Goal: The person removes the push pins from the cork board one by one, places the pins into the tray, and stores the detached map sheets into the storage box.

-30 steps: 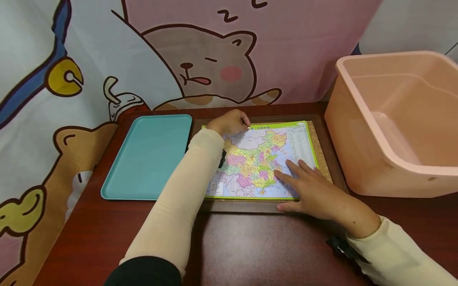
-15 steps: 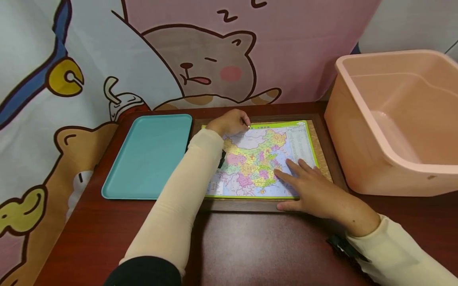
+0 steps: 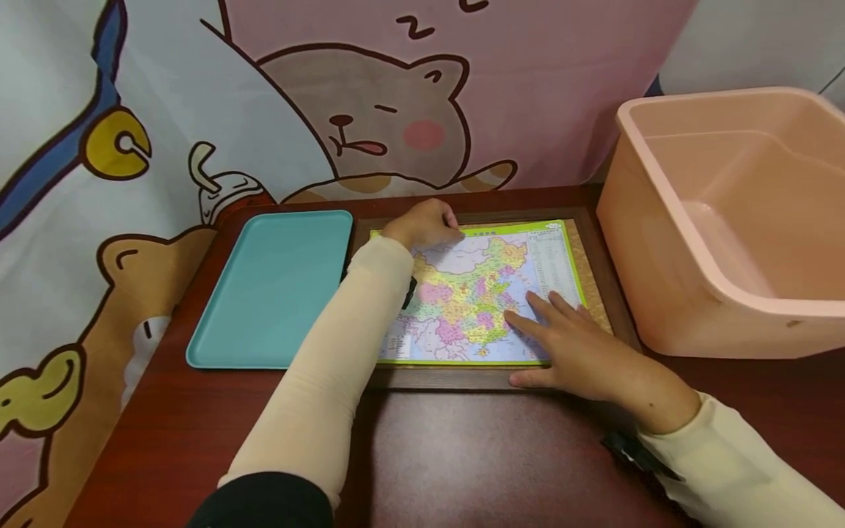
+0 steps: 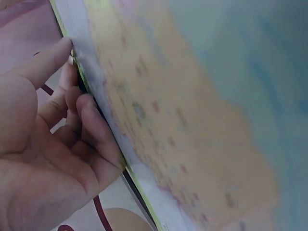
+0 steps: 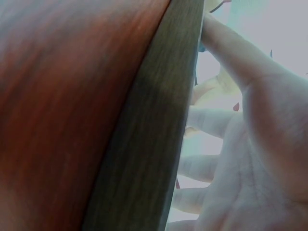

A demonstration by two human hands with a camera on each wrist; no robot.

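A printed map (image 3: 462, 301) with a green border lies flat on a cork board (image 3: 590, 282) in a dark wooden frame (image 3: 449, 379). At the map's top edge my left hand (image 3: 424, 224) is bent over, its thumb and index fingertips close together. A small pale, shiny, pin-like thing (image 4: 71, 59) shows between them in the left wrist view; its exact kind is too small to tell. My right hand (image 3: 584, 356) rests with spread fingers on the map's lower right, its thumb on the frame's front bar (image 5: 149, 115).
To the left of the board is a teal tray (image 3: 284, 286). A large pink plastic bin (image 3: 660, 242) stands on the right, close to the frame. Behind the reddish-brown table (image 3: 436, 455) hangs a cartoon-printed cloth (image 3: 541, 95).
My hands keep their places. The shiny speck visible at my left thumb half a second ago is now covered in the head view, with the thumb tip slightly lower and further right.
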